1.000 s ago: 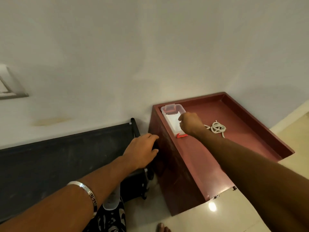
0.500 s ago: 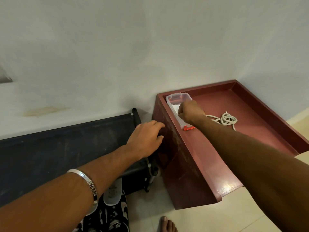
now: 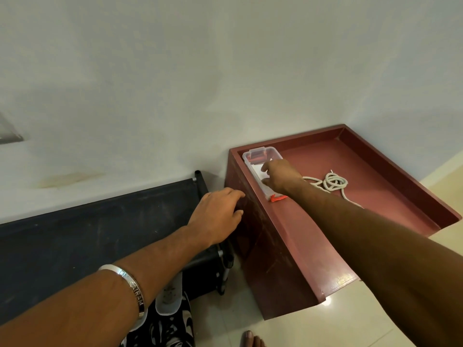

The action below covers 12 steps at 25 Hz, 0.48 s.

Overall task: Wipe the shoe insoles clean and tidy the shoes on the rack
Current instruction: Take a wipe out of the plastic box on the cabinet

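While I lean over the long black fabric-topped shoe rack (image 3: 100, 221) that runs along the pale wall, the low dark-red wooden cabinet (image 3: 288, 246) with its raised rim stands right beside it, and the job looks barely begun: no insole is out on any surface, I see no cloth in either hand, and the one white shoe with a grey insole (image 3: 169, 295) I can make out sits on the floor at the foot of the rack, partly hidden under my left forearm. My guess is that I am fetching something to wipe with, so all the wiping and the tidying are still ahead. My left hand (image 3: 216, 216) rests at the rack's end, fingers loosely spread and straight, tips against the cabinet's side, holding nothing. My right hand (image 3: 280, 177) reaches into the clear plastic box with red clips (image 3: 260, 159) in the cabinet's back left corner, thumb and fingers curled down onto the white contents; whether they have pinched anything I cannot tell. A coiled white rope (image 3: 334, 182) lies just beside that wrist. The shoe is well apart from both hands, low and behind them.
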Motion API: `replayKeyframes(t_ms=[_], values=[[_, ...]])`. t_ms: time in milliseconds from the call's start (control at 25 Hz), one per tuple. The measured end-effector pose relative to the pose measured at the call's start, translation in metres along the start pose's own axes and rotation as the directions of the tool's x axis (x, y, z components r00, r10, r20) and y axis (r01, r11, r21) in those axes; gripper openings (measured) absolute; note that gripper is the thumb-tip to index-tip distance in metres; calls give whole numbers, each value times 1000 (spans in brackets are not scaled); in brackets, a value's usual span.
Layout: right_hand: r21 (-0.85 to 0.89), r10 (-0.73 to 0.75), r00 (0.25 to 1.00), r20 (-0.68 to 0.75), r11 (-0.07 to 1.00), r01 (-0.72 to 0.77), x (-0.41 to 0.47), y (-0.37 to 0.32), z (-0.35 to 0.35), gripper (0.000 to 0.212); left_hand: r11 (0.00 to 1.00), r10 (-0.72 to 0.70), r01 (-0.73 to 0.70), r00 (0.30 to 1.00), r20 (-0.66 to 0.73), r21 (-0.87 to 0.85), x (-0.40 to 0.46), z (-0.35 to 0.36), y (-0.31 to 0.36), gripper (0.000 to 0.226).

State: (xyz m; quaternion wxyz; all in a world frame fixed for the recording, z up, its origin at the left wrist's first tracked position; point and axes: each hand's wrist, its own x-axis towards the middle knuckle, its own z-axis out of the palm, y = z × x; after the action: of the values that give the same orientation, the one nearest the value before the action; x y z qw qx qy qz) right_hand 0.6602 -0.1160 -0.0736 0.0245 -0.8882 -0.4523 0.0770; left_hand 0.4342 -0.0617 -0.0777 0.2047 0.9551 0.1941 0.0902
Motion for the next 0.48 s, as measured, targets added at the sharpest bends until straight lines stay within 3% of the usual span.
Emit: replayKeyframes(t_ms=[240, 480], values=[[-71, 56, 998, -35, 996, -59, 6, -5, 4, 18, 1000, 19, -19, 1000, -3, -2, -1, 6, 0, 44], [-85, 12, 1000, -3, 996, -12, 6, -5, 2, 16, 1000, 16, -16, 1000, -2, 9, -4, 6, -3, 45]])
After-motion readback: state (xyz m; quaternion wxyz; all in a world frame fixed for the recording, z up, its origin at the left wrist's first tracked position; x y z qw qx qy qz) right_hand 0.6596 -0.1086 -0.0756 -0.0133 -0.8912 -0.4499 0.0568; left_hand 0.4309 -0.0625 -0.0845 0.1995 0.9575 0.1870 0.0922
